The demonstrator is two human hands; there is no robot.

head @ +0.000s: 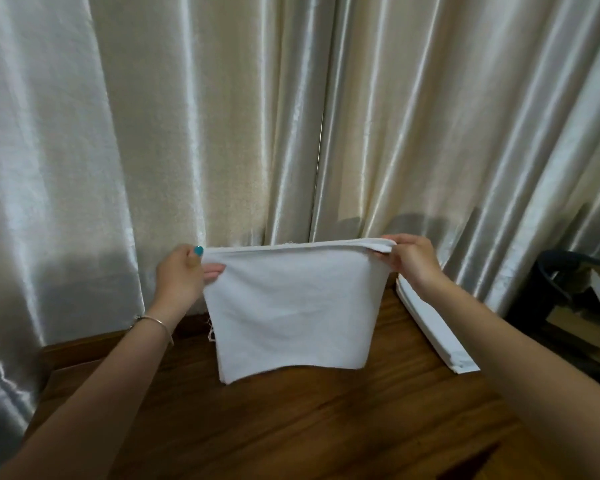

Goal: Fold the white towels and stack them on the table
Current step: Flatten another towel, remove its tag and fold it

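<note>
White, soft cloth, the folded towel (291, 306) hangs as a rough square above the dark, grained wooden table (326, 427), its top corners pinched by the left hand (182, 271) and right hand (411, 258). A flat stack (433, 327) of folded white towels lies on the table's right edge, before glossy, pleated cream curtains (222, 116).

This looks like a room in a home: long, shiny cream curtains (222, 133) hang to the floor behind a dark wooden counter (291, 427), with a black bin (568, 296) of cardboard beside it.
</note>
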